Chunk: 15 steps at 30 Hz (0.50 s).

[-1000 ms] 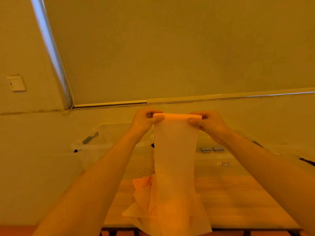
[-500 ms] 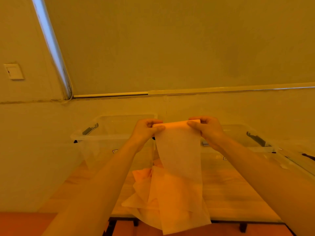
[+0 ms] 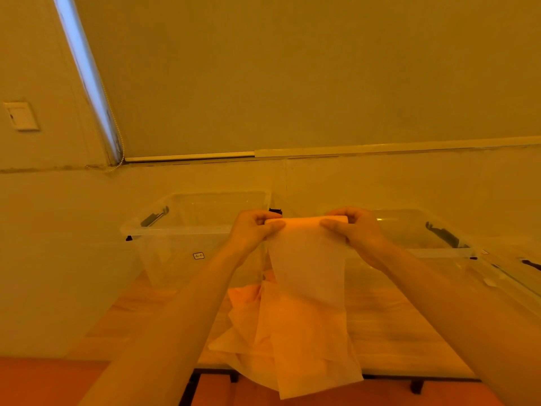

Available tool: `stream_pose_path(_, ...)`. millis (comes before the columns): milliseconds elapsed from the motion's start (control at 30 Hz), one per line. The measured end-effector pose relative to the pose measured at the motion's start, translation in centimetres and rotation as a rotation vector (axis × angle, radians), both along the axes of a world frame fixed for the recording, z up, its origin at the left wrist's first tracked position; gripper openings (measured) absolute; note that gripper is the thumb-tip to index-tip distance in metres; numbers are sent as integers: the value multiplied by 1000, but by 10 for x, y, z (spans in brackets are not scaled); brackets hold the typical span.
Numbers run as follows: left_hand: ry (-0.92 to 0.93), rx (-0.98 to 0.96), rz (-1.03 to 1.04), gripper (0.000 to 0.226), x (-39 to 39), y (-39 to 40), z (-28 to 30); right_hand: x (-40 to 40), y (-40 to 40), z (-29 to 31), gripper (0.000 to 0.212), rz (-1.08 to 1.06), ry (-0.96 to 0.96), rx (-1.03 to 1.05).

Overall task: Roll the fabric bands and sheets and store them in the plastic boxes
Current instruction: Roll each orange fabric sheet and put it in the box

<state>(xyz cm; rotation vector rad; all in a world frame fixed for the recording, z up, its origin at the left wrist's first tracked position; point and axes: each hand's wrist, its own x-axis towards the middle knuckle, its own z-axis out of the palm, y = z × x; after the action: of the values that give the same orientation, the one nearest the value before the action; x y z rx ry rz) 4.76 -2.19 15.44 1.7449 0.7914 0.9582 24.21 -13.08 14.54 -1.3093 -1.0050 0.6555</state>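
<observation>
I hold a fabric band up in front of me, above the near edge of the desk. My left hand pinches the left end of its rolled top, thumb in front and fingers curled behind; my right hand pinches the right end the same way. The two hands sit level and apart, with the short roll stretched between them. From the roll the band hangs straight down as a pale, thin strip, and its loose end drops past the near edge of the desk. Behind it a heap of fabric sheets lies crumpled on the desk near that edge. Two clear plastic boxes stand along the far edge, against the wall: the left box behind my left hand, the right box behind my right.
</observation>
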Motion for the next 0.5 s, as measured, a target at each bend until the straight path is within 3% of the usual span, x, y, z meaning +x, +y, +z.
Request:
stream_pose_path(133, 24, -6, 12, 10, 1, 1, -2, 6, -2, -3, 26, 59, 4, -9)
stream_pose_path(367, -6, 23, -49, 32, 1, 0, -3, 3, -5, -4, 25, 3, -18, 11)
stream_pose_path(500, 5, 8, -37, 25, 1, -1, -1, 3, -4, -5, 27, 6, -14, 18)
